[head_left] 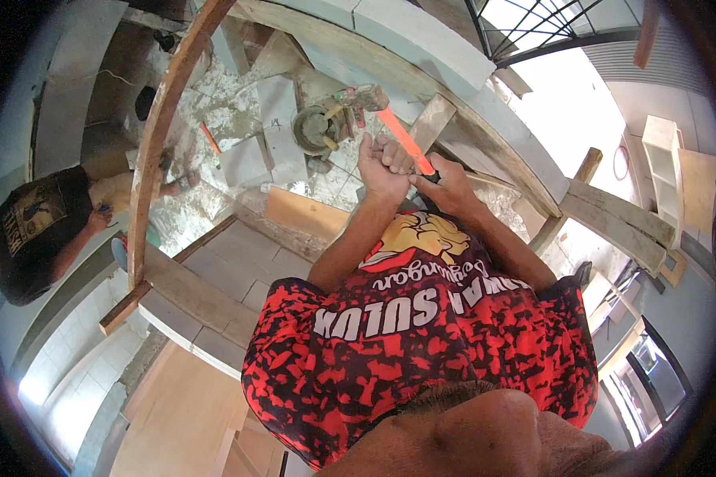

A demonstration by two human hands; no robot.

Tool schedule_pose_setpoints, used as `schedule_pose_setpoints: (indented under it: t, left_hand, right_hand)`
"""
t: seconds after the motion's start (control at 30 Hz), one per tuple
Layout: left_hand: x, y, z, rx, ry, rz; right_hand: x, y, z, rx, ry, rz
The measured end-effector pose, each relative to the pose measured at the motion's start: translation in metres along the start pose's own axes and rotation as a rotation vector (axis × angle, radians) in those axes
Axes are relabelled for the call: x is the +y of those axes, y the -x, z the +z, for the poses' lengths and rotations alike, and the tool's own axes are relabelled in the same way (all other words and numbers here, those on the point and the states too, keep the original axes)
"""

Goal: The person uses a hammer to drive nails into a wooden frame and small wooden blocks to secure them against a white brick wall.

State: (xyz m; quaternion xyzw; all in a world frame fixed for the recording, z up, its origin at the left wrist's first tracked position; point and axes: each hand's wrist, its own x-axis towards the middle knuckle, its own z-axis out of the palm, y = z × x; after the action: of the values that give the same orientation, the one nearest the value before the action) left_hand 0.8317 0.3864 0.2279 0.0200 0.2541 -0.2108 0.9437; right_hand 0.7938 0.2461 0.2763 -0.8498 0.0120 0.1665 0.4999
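A hammer (370,99) with a grey metal head and an orange handle points up and away from me. Both hands are wrapped on its handle: my left hand (380,163) grips higher up, and my right hand (445,181) holds the dark end of the handle. The hammer head hangs over a curved wooden beam (453,103) set against grey concrete blocks (422,36). My red and black shirt fills the lower middle of the view.
A second curved wooden rib (155,127) arcs on the left. Below lies a rubble-strewn floor with a round bucket (317,127) and loose blocks (282,131). Another person in a black shirt (36,230) crouches at far left. Planks (620,219) lie at right.
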Motion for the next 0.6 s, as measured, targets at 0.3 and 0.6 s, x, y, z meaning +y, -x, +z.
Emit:
schedule_pose_setpoints:
  t: [0.3, 0.6]
  left_hand:
    - [-0.043, 0.018, -0.012, -0.071, -0.325, -0.1]
    - [-0.057, 0.016, -0.015, 0.008, -0.62, -0.202]
  right_hand:
    - [0.019, 0.038, -0.005, 0.369, -0.183, 0.342]
    - [0.041, 0.05, 0.01, 0.516, -0.213, 0.329]
